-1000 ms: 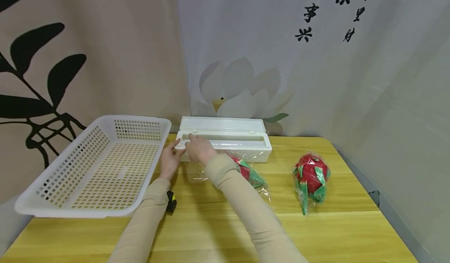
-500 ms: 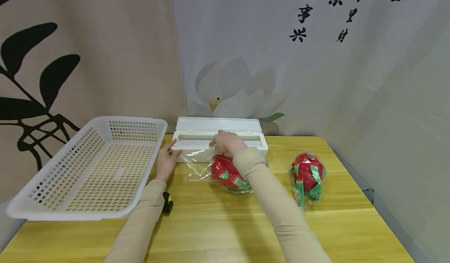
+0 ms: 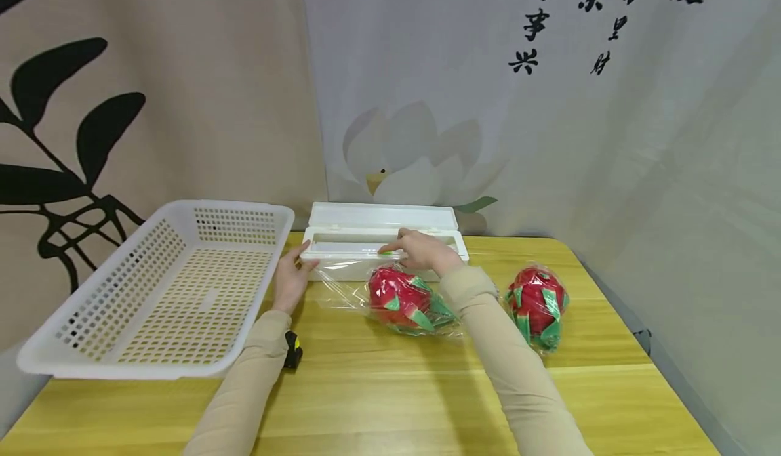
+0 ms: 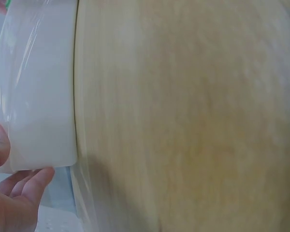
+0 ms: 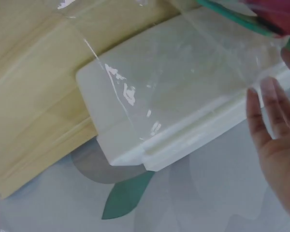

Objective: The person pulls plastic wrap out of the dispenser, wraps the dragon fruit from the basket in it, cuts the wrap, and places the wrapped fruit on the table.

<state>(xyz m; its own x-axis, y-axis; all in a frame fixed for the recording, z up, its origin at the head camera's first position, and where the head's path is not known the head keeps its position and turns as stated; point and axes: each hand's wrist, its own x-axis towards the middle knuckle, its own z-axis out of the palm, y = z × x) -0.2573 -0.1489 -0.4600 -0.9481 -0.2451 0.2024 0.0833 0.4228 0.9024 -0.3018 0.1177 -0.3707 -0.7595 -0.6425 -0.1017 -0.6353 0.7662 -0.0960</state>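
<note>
A white cling film dispenser [image 3: 342,257] stands lid-up at the table's back. My left hand [image 3: 291,279] grips its left end, thumb on the front edge and fingers against the end wall in the left wrist view [image 4: 19,203]. My right hand [image 3: 425,251] reaches over the front edge, index finger extended onto a small green slider [image 3: 386,253]. Its other fingers are fairly straight in the right wrist view [image 5: 280,140]. Clear film [image 3: 342,283] hangs from the front edge towards a red and green dragon fruit [image 3: 405,301], which lies wrapped in film before the box.
A white perforated basket [image 3: 244,347] stands left of the dispenser. Another film-wrapped dragon fruit [image 3: 537,303] sits on the right of the wooden table [image 3: 342,402]. A printed curtain [image 3: 244,104] hangs right behind the table.
My right hand has slid rightward along the dispenser's front edge, with the green slider under its finger. The wrapped fruit before the box is more exposed. My left hand stays at the left end.
</note>
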